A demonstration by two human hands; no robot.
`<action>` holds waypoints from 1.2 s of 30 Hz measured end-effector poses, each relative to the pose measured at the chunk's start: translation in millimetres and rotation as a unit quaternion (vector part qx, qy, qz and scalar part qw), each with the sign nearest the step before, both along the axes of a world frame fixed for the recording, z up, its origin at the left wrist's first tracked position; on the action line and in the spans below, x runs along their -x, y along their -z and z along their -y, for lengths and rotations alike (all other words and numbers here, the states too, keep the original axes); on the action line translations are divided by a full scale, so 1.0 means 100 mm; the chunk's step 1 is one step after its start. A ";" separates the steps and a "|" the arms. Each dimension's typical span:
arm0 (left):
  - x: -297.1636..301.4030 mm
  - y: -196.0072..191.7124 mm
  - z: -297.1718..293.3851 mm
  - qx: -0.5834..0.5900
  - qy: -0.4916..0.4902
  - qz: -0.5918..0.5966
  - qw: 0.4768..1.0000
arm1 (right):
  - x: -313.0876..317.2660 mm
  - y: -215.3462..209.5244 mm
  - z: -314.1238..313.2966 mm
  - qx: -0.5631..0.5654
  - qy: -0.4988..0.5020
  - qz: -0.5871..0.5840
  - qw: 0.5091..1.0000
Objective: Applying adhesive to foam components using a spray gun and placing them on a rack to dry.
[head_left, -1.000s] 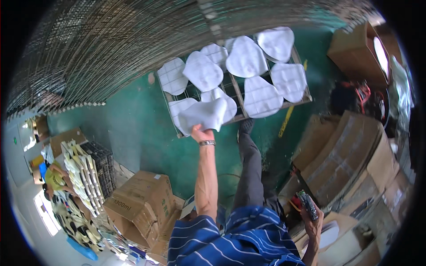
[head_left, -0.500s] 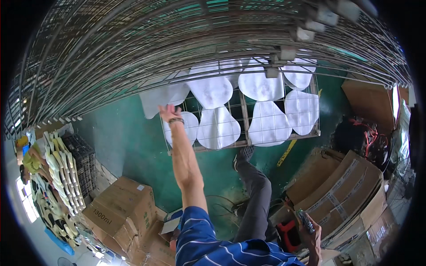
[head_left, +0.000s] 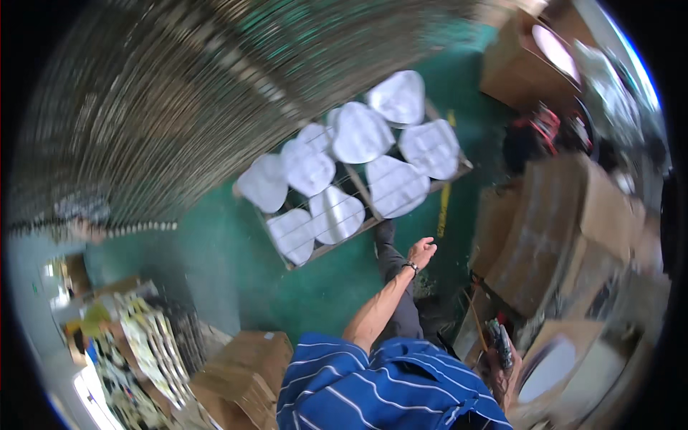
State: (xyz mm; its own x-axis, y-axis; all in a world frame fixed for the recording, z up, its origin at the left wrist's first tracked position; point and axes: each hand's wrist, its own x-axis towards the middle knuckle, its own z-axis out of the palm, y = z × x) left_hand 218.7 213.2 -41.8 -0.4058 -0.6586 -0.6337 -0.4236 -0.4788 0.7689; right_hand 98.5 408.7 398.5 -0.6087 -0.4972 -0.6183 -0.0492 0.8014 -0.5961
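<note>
While my left hand [head_left: 421,252] hangs empty, fingers spread apart, at five o'clock of the white shaped sheets [head_left: 356,132] on the wire rack [head_left: 304,252], I'd reach back squarely and lay pieces without overlap. My right hand [head_left: 498,365] seems closed on a dark tool [head_left: 501,345].

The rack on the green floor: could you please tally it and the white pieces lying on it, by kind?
White rounded pieces: 8
Rack: 1
Total: 9
</note>
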 end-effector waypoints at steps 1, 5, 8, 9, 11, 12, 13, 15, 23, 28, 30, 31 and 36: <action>0.13 -0.22 -0.21 -0.001 0.052 0.001 0.999 | 0.02 -0.14 -0.31 0.033 0.020 -0.025 0.999; 0.25 -0.61 -0.64 0.062 0.178 -0.030 0.982 | 0.02 -0.52 -1.57 0.030 0.145 -0.111 0.983; 0.19 -0.52 -0.80 -0.088 0.170 -0.033 0.981 | -0.06 -0.78 -2.55 0.094 0.238 -0.193 0.947; 0.15 -0.47 -0.85 -0.170 0.126 -0.040 0.976 | -0.14 -0.88 -2.85 0.098 0.284 -0.198 0.933; 0.03 -0.40 -0.89 -0.172 0.135 0.027 0.976 | -0.25 -1.03 -3.30 0.073 0.361 -0.241 0.898; -0.08 -0.41 -0.87 -0.088 0.227 0.094 0.965 | -0.29 -1.10 -3.47 0.061 0.386 -0.287 0.874; -0.20 -0.43 -0.90 -0.138 0.180 0.141 0.964 | -0.31 -1.14 -3.64 0.052 0.386 -0.348 0.853; -0.30 -0.50 -0.92 -0.143 0.277 0.156 0.937 | -0.36 -1.29 -3.97 0.048 0.473 -0.338 0.813; 0.51 -0.70 -1.07 -0.146 0.423 0.137 0.884 | -0.52 -1.35 -4.53 0.058 0.515 -0.345 0.782; 1.68 -0.83 -1.74 -0.021 0.488 0.139 0.862 | -0.60 -1.33 -4.58 0.062 0.526 -0.280 0.801; 2.07 -0.98 -2.07 -0.002 0.524 0.107 0.845 | -0.54 -1.32 -4.61 0.067 0.533 -0.329 0.776; 2.21 -1.07 -2.21 0.000 0.549 0.072 0.833 | -0.51 -1.31 -4.62 0.071 0.539 -0.377 0.750; 2.37 -1.30 -2.57 0.011 0.576 0.072 0.814 | -0.47 -1.35 -4.74 0.068 0.536 -0.408 0.736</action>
